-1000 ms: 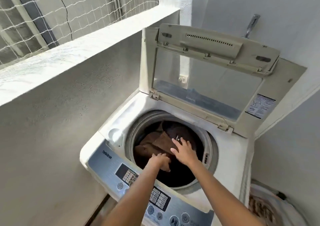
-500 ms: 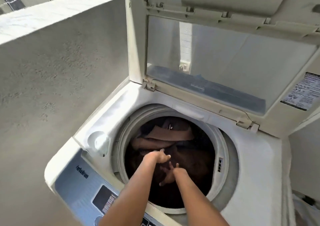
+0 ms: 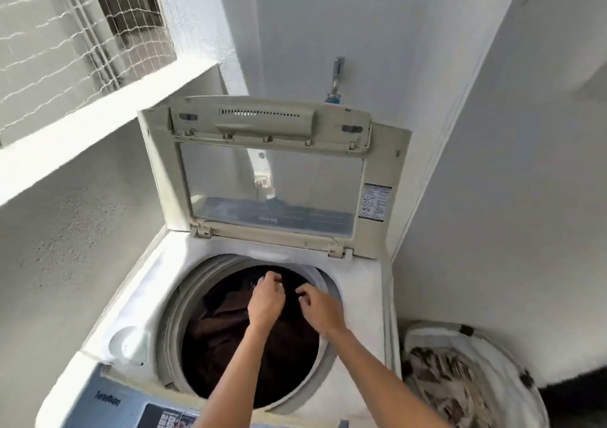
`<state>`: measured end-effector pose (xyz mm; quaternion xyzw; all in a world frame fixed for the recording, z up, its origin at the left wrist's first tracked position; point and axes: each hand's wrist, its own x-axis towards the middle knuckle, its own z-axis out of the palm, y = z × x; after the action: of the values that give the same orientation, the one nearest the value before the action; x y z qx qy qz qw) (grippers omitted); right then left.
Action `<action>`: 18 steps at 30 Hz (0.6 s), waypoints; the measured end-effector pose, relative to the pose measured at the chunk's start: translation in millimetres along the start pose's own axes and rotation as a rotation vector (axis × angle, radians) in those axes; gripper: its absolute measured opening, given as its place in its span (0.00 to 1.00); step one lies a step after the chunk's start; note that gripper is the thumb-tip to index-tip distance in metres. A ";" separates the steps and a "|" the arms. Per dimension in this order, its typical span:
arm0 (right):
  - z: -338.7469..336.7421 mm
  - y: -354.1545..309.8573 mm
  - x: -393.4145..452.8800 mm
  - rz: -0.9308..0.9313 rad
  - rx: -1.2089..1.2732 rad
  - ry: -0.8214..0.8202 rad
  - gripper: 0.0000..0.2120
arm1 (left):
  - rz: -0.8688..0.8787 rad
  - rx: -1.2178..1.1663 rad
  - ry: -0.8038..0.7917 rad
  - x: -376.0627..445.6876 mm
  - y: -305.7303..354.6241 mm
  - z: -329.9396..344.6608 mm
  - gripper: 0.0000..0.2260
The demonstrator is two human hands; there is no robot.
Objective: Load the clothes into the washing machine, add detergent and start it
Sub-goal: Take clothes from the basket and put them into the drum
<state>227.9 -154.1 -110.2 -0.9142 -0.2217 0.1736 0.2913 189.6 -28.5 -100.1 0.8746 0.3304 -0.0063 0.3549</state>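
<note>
A white top-loading washing machine [image 3: 358,299] stands with its lid [image 3: 272,181] raised upright. Brown and dark clothes [image 3: 223,325] fill the drum. Both of my hands reach into the far side of the drum opening. My left hand [image 3: 266,299] has its fingers curled on dark cloth near the back rim. Just to its right, my right hand [image 3: 317,307] pinches the same dark cloth with bent fingers. The control panel [image 3: 115,408] lies at the machine's near edge, partly cut off by the frame.
A white laundry basket [image 3: 437,332] with patterned clothes in it sits on the floor right of the machine. A tap [image 3: 336,76] sticks out of the wall behind the lid. A concrete ledge [image 3: 98,125] with netting above runs along the left. A round recess [image 3: 126,345] sits left of the drum.
My head has pulled back and up, so the whole lid and the basket show again. Both hands have moved from the drum's middle to its far side.
</note>
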 end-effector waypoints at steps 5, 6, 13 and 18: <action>-106.6 40.1 -45.9 0.062 0.047 0.339 0.13 | 0.254 -0.156 0.018 -47.1 121.9 27.6 0.12; -123.4 56.0 -54.1 0.110 0.067 0.383 0.13 | 0.303 -0.176 -0.003 -56.5 145.9 38.8 0.12; -169.4 200.3 -122.8 0.417 0.240 0.519 0.10 | 0.487 0.015 -0.307 -112.6 237.5 180.6 0.12; -140.6 308.0 -160.6 0.590 0.322 0.453 0.08 | 0.393 0.128 -0.530 -142.5 223.6 315.9 0.11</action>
<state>249.3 -525.0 -159.5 -0.8964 0.1502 0.0764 0.4099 279.1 -426.1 -163.6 0.9100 0.0505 -0.1858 0.3672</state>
